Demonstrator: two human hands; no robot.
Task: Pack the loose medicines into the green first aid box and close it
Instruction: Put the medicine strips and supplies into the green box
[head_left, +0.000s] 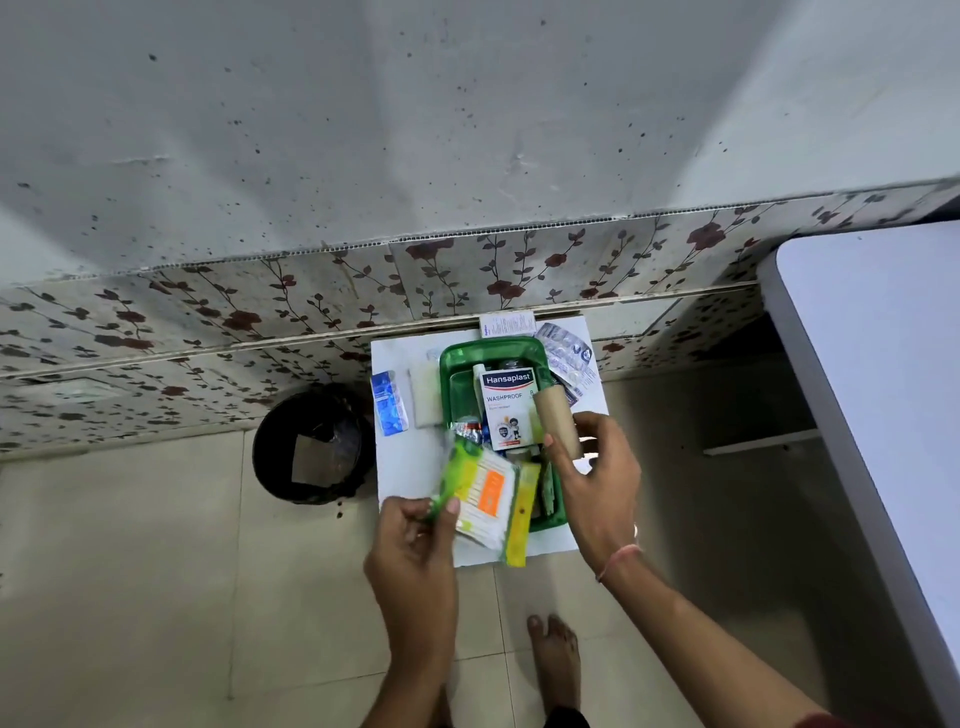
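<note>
Green box (451, 364) interior mostly hidden by packets; near rim behind right hand (597, 483).

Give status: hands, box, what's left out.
Left hand grips cotton swab pack; right hand grips tan roll. Green first aid box open, Hansaplast carton inside. Blue blister strip, silver blister strips outside.
</note>
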